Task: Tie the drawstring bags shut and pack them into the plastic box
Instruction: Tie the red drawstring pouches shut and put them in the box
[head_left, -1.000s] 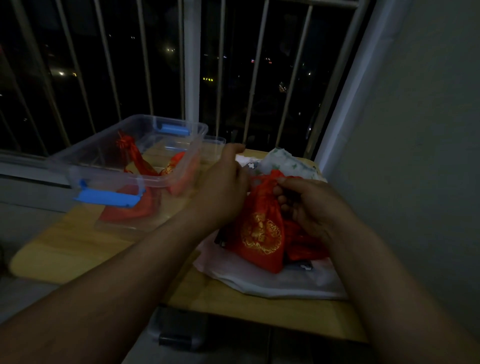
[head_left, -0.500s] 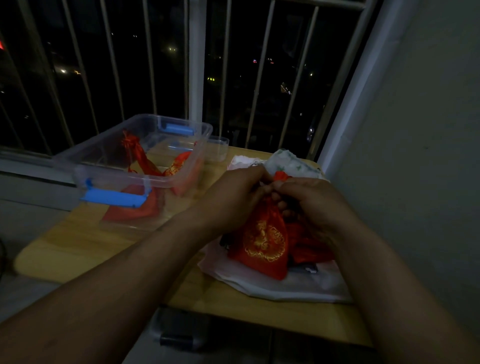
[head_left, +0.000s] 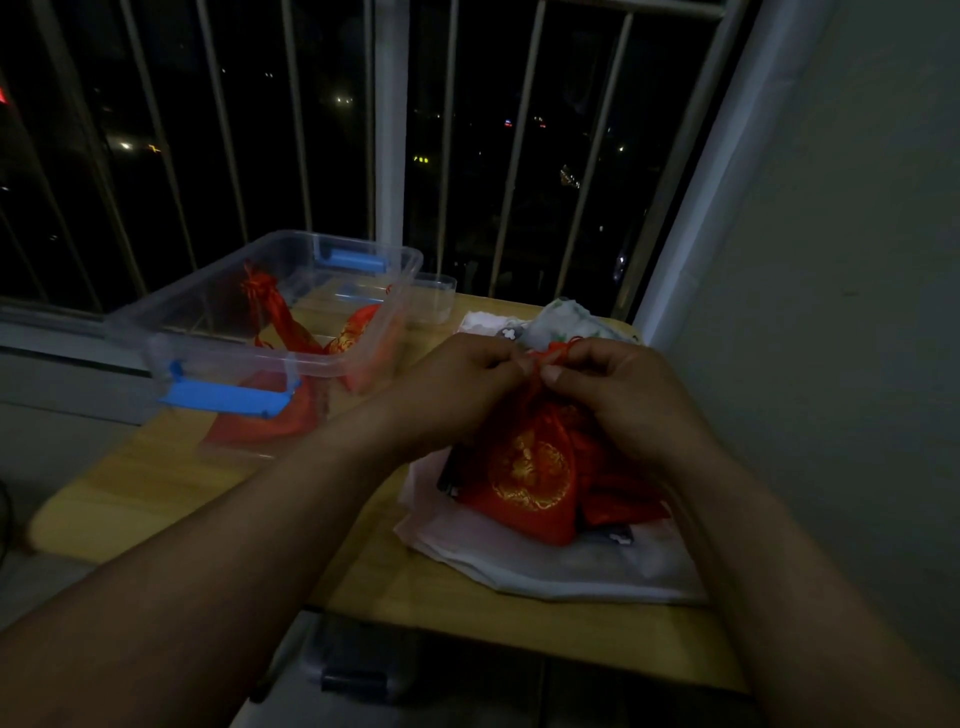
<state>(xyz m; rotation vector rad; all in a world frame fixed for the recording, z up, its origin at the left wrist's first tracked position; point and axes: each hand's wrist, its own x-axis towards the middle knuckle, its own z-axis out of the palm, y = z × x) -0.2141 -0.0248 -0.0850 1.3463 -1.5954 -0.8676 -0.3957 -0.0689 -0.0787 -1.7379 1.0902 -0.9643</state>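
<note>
At the table's (head_left: 145, 488) 3 o'clock side, left hand (head_left: 462, 387) and right hand (head_left: 621, 397), apart a second ago, now meet, pinching the neck cord of the red drawstring bag (head_left: 535, 470). Knot probably underway. Plastic box (head_left: 228, 356) waits at 10 o'clock.

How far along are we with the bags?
Done: at least two red bags sit in the plastic box. In hand: left hand and right hand pinch the neck of the gold-emblem bag. Left: pack it, then the remaining bags beside it on the white cloth.

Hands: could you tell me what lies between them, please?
In the head view, the red bag's neck lies between the left hand and right hand.
</note>
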